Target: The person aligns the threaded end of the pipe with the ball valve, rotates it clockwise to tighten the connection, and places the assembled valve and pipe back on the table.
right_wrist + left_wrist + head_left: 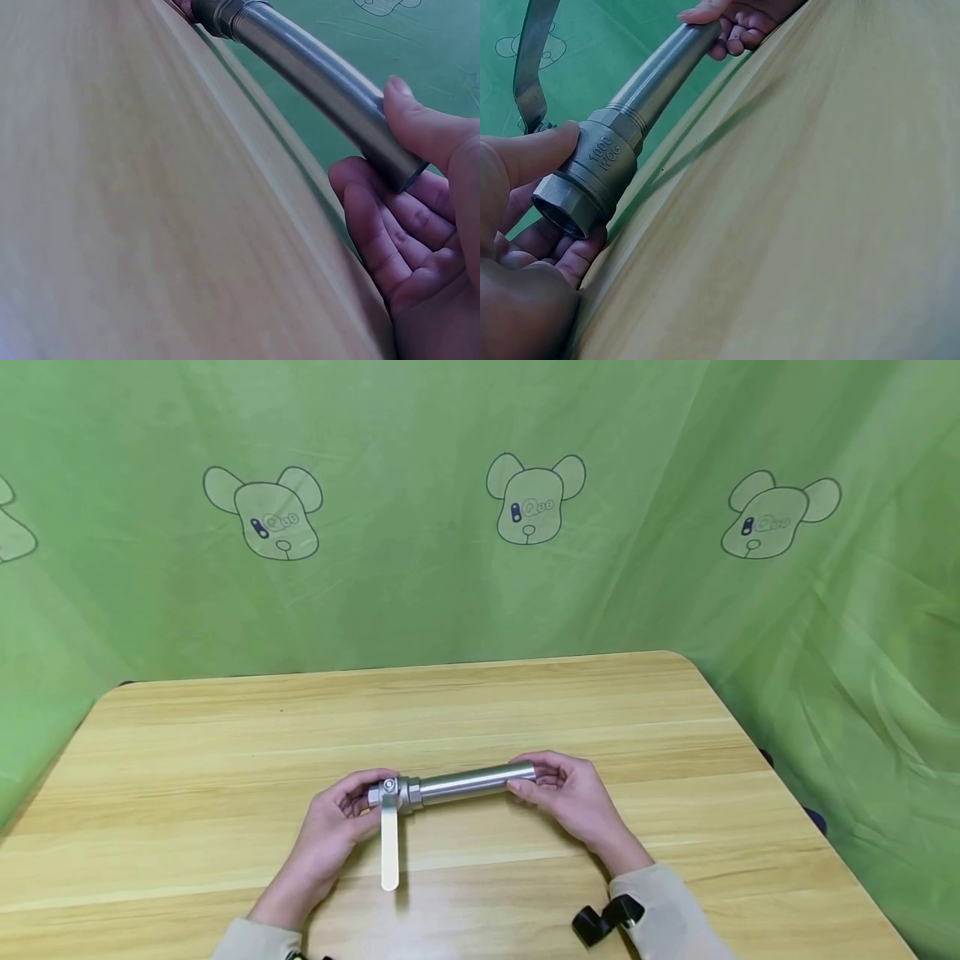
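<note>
My left hand [337, 818] grips a metal ball valve [408, 793] by its body, thumb on one side and fingers curled beneath. Its flat lever handle [390, 852] points toward me in the head view. In the left wrist view the valve body [604, 154] carries raised lettering, and its near end is an open socket. A smooth steel pipe [476, 782] extends from the valve's other end, joined to it at the threads. My right hand [573, 797] pinches the pipe's free end between thumb and fingers. Both parts are held just above the table.
The wood-grain table [225, 752] spreads under both hands, with rounded far corners. A green curtain [420, 585] with printed bear heads hangs behind it and along the right side. A black wrist mount [607, 920] sits at my right sleeve.
</note>
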A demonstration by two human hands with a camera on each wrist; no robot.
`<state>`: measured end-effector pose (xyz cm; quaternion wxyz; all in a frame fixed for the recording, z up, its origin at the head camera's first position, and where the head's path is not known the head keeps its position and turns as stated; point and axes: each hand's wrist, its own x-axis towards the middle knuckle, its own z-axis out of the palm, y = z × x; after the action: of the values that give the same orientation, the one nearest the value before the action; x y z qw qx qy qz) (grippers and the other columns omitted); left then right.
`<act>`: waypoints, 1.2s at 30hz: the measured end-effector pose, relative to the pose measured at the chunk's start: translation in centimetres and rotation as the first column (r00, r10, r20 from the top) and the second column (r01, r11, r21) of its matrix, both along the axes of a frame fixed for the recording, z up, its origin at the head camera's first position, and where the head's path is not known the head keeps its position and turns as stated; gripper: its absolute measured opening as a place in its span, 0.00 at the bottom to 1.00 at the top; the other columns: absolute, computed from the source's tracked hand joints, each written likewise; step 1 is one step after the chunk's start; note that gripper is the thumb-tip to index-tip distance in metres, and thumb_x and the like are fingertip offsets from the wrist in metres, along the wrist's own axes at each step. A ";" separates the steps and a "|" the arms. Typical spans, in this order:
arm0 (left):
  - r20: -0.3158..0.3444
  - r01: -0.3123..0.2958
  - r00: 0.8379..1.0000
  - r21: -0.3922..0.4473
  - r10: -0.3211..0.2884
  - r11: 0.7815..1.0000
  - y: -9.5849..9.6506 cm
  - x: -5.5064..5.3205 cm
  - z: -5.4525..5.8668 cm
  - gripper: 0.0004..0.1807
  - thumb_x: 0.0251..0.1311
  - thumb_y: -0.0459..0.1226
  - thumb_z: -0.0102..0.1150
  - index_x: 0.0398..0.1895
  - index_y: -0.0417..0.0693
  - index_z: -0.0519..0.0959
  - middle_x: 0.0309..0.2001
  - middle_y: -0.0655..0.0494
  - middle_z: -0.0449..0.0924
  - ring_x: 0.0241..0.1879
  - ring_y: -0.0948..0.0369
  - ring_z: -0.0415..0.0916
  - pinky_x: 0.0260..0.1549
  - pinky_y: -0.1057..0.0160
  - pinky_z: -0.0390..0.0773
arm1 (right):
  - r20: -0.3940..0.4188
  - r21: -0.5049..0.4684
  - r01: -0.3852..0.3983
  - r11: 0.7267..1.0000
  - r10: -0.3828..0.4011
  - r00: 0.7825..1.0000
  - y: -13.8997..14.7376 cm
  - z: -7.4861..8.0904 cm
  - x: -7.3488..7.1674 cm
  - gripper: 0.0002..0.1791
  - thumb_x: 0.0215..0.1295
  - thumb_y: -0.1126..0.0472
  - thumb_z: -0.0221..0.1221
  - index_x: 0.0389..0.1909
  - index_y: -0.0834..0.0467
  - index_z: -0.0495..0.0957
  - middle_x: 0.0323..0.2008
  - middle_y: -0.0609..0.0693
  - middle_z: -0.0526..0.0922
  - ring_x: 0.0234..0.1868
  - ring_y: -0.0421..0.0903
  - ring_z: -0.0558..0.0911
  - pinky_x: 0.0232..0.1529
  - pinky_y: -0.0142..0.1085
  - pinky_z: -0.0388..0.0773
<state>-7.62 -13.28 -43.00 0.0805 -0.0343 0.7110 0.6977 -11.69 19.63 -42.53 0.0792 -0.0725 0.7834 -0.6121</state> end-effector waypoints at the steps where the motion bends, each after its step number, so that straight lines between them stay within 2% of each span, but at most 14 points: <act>1: 0.000 0.001 1.000 0.001 -0.001 1.000 0.0 0.0 0.0 0.29 0.60 0.28 0.72 0.66 0.44 0.82 0.66 0.48 0.84 0.64 0.59 0.80 0.64 0.75 0.77 | 0.005 -0.006 -0.003 1.000 0.004 1.000 0.0 0.0 0.0 0.23 0.65 0.63 0.75 0.57 0.69 0.83 0.41 0.61 0.90 0.36 0.45 0.91 0.42 0.36 0.91; 6: 0.003 -0.001 1.000 0.011 0.001 1.000 0.0 0.0 0.0 0.29 0.60 0.27 0.72 0.66 0.44 0.82 0.66 0.48 0.83 0.63 0.59 0.80 0.63 0.73 0.78 | 0.022 -0.020 -0.018 1.000 0.018 1.000 0.0 -0.1 -0.2 0.22 0.69 0.63 0.72 0.58 0.71 0.81 0.41 0.60 0.89 0.36 0.44 0.90 0.42 0.38 0.92; 12: -0.002 -0.005 1.000 -0.001 0.005 1.000 0.0 0.0 0.0 0.29 0.59 0.26 0.71 0.66 0.44 0.82 0.66 0.48 0.84 0.64 0.59 0.80 0.64 0.76 0.76 | 0.015 0.027 -0.005 1.000 0.004 1.000 -0.2 -0.2 -0.2 0.20 0.72 0.59 0.70 0.57 0.68 0.82 0.38 0.55 0.87 0.34 0.41 0.86 0.40 0.35 0.91; 17: 0.000 -0.007 1.000 0.000 0.007 1.000 0.0 0.0 0.0 0.29 0.58 0.25 0.70 0.66 0.44 0.82 0.66 0.48 0.84 0.64 0.59 0.79 0.64 0.76 0.76 | -0.011 0.071 0.003 0.997 -0.002 1.000 -0.2 -0.2 -0.2 0.19 0.73 0.57 0.70 0.55 0.66 0.83 0.34 0.52 0.85 0.30 0.41 0.82 0.33 0.31 0.85; 20: 0.001 -0.006 1.000 0.003 0.006 1.000 0.0 0.0 -0.1 0.29 0.59 0.25 0.70 0.66 0.44 0.82 0.66 0.48 0.84 0.65 0.59 0.79 0.64 0.77 0.75 | -0.031 0.091 -0.002 0.996 0.004 1.000 -0.1 -0.2 -0.2 0.23 0.67 0.57 0.74 0.59 0.62 0.83 0.34 0.51 0.83 0.30 0.40 0.79 0.32 0.29 0.80; 23: 0.000 -0.006 1.000 0.003 0.006 1.000 0.0 0.0 -0.1 0.29 0.59 0.25 0.70 0.66 0.44 0.82 0.66 0.48 0.83 0.65 0.59 0.79 0.65 0.76 0.75 | -0.049 0.096 -0.013 0.995 0.018 0.999 0.0 -0.3 -0.3 0.32 0.59 0.59 0.79 0.65 0.56 0.81 0.36 0.53 0.82 0.32 0.40 0.78 0.34 0.28 0.80; 25: 0.000 -0.004 1.000 0.002 0.004 1.000 0.0 0.0 -0.1 0.29 0.59 0.25 0.70 0.66 0.44 0.82 0.66 0.48 0.84 0.65 0.59 0.79 0.65 0.76 0.75 | -0.061 0.099 -0.014 0.995 0.020 0.998 0.0 -0.3 -0.2 0.34 0.56 0.61 0.81 0.65 0.54 0.81 0.39 0.55 0.84 0.34 0.40 0.79 0.36 0.29 0.82; 29: 0.000 -0.001 1.000 0.001 0.001 1.000 0.0 0.0 -0.1 0.29 0.59 0.25 0.70 0.66 0.44 0.82 0.66 0.49 0.84 0.65 0.59 0.79 0.65 0.76 0.75 | -0.053 0.073 0.002 0.997 0.002 0.999 0.0 -0.4 -0.1 0.28 0.56 0.64 0.80 0.59 0.54 0.86 0.49 0.59 0.88 0.39 0.42 0.87 0.42 0.31 0.88; 32: 0.000 -0.001 1.000 0.004 0.001 1.000 0.1 0.1 -0.1 0.29 0.59 0.25 0.70 0.66 0.44 0.82 0.66 0.48 0.84 0.65 0.59 0.79 0.65 0.76 0.76 | -0.037 0.053 0.021 0.998 -0.019 0.999 0.0 -0.3 0.0 0.28 0.55 0.65 0.80 0.59 0.55 0.87 0.56 0.62 0.87 0.42 0.44 0.90 0.45 0.32 0.90; 36: 0.005 -0.002 1.000 0.003 0.002 1.000 0.1 0.1 -0.1 0.29 0.59 0.25 0.70 0.66 0.44 0.82 0.66 0.48 0.84 0.64 0.58 0.80 0.64 0.74 0.77 | -0.020 0.044 0.041 0.998 -0.041 0.999 0.0 -0.2 0.0 0.30 0.54 0.66 0.80 0.61 0.56 0.87 0.56 0.63 0.88 0.41 0.44 0.90 0.45 0.32 0.90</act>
<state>-7.55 -13.18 -43.06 0.0817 -0.0364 0.7098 0.6987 -11.65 19.65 -42.70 0.0609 -0.0603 0.7988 -0.5955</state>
